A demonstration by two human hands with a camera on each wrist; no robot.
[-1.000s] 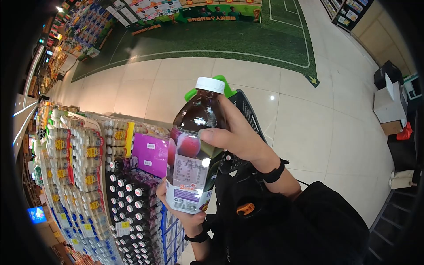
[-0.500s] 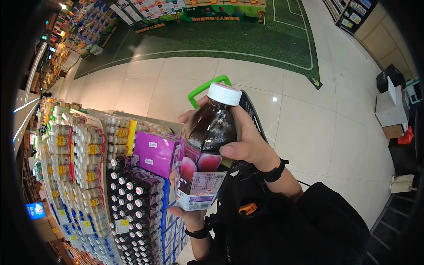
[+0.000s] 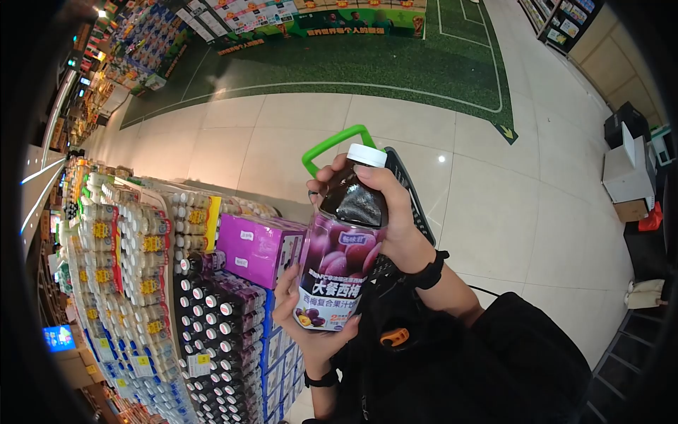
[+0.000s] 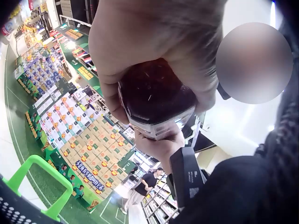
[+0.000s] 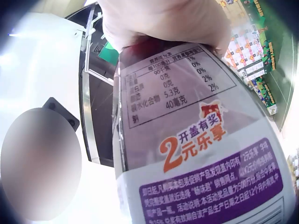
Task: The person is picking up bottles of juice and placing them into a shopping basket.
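A dark juice bottle (image 3: 339, 258) with a white cap (image 3: 366, 155) and purple plum label is held tilted, its front label facing the head view. My right hand (image 3: 399, 212) grips its upper part, thumb near the cap and fingertips round the far side. Below, my left hand (image 3: 314, 336) holds the lower part, fingers on one side and thumb by the base. The left wrist view shows dark bottle (image 4: 156, 93) under my left hand (image 4: 159, 32). In the right wrist view, the printed back label (image 5: 187, 126) lies below my right hand (image 5: 163, 21).
At left stand rows of dark bottles (image 3: 212, 325), a purple box (image 3: 254, 244) and stacked pale bottles (image 3: 141, 261). A basket with a green handle (image 3: 332, 143) is behind the bottle. White cartons (image 3: 625, 173) stand at far right. A person (image 4: 145, 184) is farther off.
The bottle has turned from its back and side panels to its front label in the head view. My right hand has shifted toward the cap; my left fingers now show beside the lower label.
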